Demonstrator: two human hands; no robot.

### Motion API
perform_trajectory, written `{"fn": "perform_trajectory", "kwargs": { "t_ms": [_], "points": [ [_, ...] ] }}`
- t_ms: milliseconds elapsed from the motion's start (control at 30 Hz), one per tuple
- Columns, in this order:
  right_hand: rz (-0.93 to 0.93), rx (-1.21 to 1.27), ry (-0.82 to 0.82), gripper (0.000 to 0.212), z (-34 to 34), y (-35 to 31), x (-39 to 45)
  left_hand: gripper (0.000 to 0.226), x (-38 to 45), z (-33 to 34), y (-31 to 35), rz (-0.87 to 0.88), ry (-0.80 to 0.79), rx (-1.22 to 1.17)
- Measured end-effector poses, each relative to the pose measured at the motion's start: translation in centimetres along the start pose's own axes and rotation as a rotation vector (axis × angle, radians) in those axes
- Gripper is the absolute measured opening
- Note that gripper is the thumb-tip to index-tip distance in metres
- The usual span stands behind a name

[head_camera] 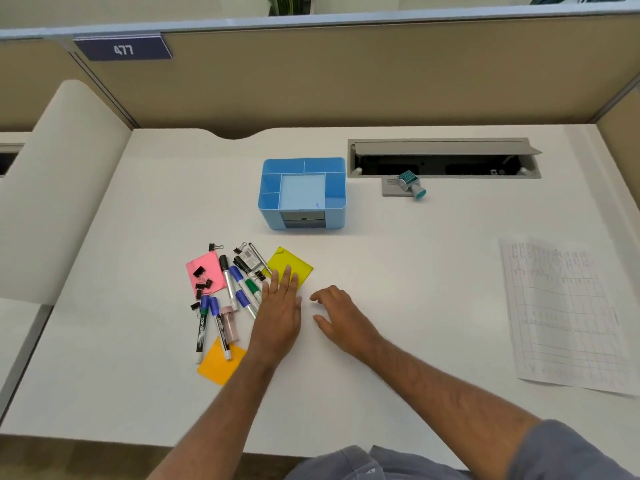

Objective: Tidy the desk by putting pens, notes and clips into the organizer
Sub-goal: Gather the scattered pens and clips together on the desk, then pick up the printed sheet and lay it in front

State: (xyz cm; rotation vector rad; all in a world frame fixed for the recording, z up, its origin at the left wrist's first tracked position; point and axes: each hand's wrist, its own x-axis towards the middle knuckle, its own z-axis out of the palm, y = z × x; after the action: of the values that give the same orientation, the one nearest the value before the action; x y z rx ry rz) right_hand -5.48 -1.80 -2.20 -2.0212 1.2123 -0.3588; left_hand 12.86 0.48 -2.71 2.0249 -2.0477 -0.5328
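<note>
A blue organizer [335, 199] with several empty compartments stands at the middle of the white desk [398, 271]. In front of it lies a heap: several markers [227, 277] with blue, green and black caps, black binder clips [202, 277], a pink note pad [211, 268], an orange note pad [216, 367] and a yellow note pad [294, 261]. My left hand [280, 313] lies flat, fingers apart, its fingertips on the near corner of the yellow pad. My right hand [341, 315] hovers just to the right with fingers spread, holding nothing.
A teal stamp [412, 183] lies on a grey pad beside an open cable tray [443, 157] at the back right. A printed sheet [561, 313] covers the right side. Beige partition walls [346, 74] close the back and sides.
</note>
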Motion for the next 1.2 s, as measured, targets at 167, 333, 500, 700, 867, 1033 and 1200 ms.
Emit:
{"fn": "perform_trajectory", "kwargs": {
  "t_ms": [167,333,500,700,867,1033,1200],
  "points": [
    [0.089,-0.094,0.059,0.040,-2.9,3.4,-2.5,0.058,1.5,1.3,3.0,0.038,-0.050,0.027],
    [0.174,-0.165,0.101,0.042,-5.9,6.4,-5.4,0.058,2.8,2.4,6.5,0.096,-0.072,0.051],
    [0.232,-0.175,0.142,0.045,-8.8,9.2,-8.3,0.062,3.9,4.1,10.1,0.121,-0.123,0.097],
    [0.324,-0.148,0.225,0.045,-12.2,12.3,-11.0,0.065,4.7,6.1,14.6,0.166,-0.171,0.114],
    [0.378,-0.121,0.280,0.045,-14.8,14.7,-13.2,0.066,5.3,7.4,18.2,0.204,-0.197,0.135],
    [0.430,-0.133,0.363,0.039,-17.4,16.9,-15.1,0.066,5.9,8.5,21.1,0.231,-0.218,0.139],
    [0.512,-0.255,0.394,0.039,-20.5,20.1,-17.4,0.065,6.3,9.7,24.3,0.276,-0.233,0.141]
  ]
}}
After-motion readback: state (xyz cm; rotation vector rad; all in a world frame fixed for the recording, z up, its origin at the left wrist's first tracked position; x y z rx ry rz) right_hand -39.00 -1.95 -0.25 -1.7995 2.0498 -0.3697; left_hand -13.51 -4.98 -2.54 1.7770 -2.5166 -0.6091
